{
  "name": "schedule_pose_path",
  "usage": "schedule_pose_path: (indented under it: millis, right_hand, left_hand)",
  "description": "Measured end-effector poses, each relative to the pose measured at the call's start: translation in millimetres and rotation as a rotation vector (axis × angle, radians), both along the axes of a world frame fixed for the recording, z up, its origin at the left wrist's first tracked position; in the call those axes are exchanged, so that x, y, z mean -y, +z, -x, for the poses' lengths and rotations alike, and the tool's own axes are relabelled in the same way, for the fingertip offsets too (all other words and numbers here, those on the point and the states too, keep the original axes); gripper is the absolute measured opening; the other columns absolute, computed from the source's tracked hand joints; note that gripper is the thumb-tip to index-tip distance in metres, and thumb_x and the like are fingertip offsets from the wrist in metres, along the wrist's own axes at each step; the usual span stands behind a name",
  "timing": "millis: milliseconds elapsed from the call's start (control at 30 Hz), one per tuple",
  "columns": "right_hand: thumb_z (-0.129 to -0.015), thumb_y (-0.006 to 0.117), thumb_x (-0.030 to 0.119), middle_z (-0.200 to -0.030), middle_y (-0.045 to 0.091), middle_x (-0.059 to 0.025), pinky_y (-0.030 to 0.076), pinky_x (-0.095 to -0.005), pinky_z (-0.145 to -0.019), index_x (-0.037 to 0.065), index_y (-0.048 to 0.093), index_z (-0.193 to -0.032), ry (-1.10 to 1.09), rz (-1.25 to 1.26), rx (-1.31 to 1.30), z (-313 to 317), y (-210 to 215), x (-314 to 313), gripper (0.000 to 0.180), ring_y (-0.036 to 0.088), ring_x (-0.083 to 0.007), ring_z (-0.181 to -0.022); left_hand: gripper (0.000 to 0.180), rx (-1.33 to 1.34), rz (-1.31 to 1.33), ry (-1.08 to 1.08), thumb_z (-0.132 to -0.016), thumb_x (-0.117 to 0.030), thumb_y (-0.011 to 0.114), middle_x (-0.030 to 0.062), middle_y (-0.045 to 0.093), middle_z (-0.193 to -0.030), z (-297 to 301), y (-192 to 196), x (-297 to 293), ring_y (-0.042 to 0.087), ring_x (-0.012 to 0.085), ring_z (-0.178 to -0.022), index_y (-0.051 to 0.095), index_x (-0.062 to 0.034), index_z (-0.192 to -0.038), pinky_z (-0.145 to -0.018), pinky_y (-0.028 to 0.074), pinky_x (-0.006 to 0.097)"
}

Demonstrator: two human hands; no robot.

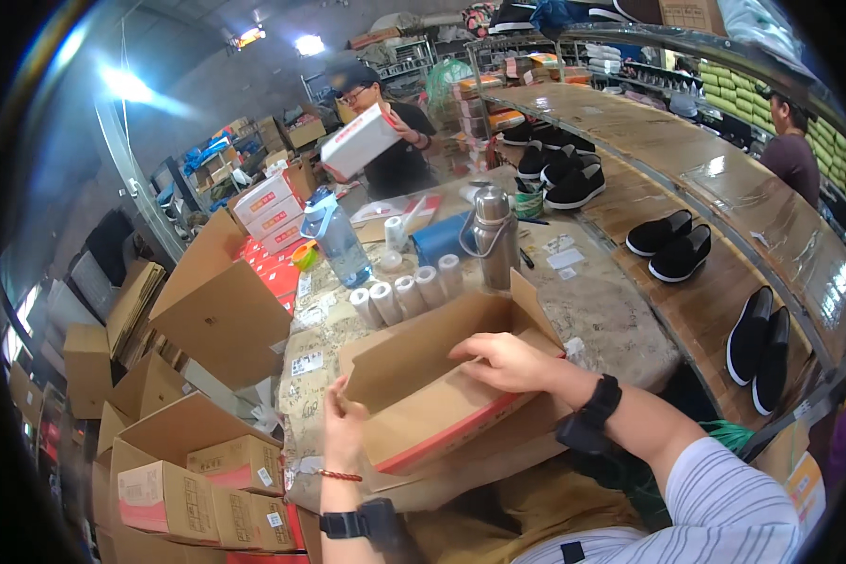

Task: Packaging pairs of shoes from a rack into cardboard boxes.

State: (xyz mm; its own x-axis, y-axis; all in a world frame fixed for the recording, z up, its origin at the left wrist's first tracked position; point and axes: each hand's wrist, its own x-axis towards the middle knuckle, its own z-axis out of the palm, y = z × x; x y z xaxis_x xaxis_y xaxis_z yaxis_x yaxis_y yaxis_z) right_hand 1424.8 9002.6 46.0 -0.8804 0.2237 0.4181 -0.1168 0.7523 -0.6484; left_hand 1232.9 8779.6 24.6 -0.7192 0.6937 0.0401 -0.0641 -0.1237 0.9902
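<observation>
An open cardboard box (432,411), plain brown inside with a red edge along its near side, lies tilted at the front of the worktable. Its flap at the far right corner stands up. My left hand (344,423) grips the box's left end, fingers bent around the edge. Over the right part of the opening is my right hand (509,363), closed with curled fingers at the near wall; the palm hides part of that contact. A dark band sits on each of my forearms, and a red bracelet circles my left wrist.
Beyond the box stand several white paper rolls (411,296), a steel flask (492,240) and a blue water jug (338,240). Black shoes (683,254) line the shelf on the right. Cartons (169,498) fill the lower left. Across the table a person holds a white box (359,141).
</observation>
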Motion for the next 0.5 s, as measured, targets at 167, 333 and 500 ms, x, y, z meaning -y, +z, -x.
schedule_pose_path:
  millis: [167, 333, 500]
  right_hand:
    - [-0.084, 0.06, 0.025, -0.102, 0.061, -0.0133, 0.043, -0.0411, -0.087, 0.009, 0.062, -0.101, -0.071, -0.369, 0.159, -15, 10, 29, 0.024, 0.056, -0.0288, -0.101]
    - [-0.081, 0.062, 0.015, -0.103, 0.058, -0.0115, 0.042, -0.0396, -0.086, 0.006, 0.059, -0.099, -0.412, -0.575, -0.639, -35, 10, -54, 0.02, 0.054, -0.0305, -0.098]
    - [-0.08, 0.062, 0.01, -0.119, 0.05, -0.0151, 0.04, -0.037, -0.094, 0.01, 0.047, -0.124, -0.348, 0.048, -0.137, -20, -25, -39, 0.046, 0.048, -0.0335, -0.111]
  left_hand:
    - [0.102, -0.875, 0.476, 0.259, -0.052, -0.018, 0.087, 0.019, 0.041, -0.124, -29, 17, -14, 0.041, 0.033, -0.118, 0.027, -0.0071, -0.133, -0.099, 0.037, 0.04]
    - [0.113, -0.894, 0.552, 0.145, -0.049, -0.018, 0.088, 0.0196, 0.038, -0.128, -28, 18, -20, 0.039, 0.0336, -0.119, 0.02, -0.0076, -0.137, -0.101, 0.035, 0.04]
    - [0.089, -0.978, 0.133, 0.143, -0.06, -0.02, 0.083, 0.0171, 0.039, -0.127, 18, -40, 2, 0.041, 0.0287, -0.117, 0.035, -0.0091, -0.135, -0.098, 0.038, 0.038]
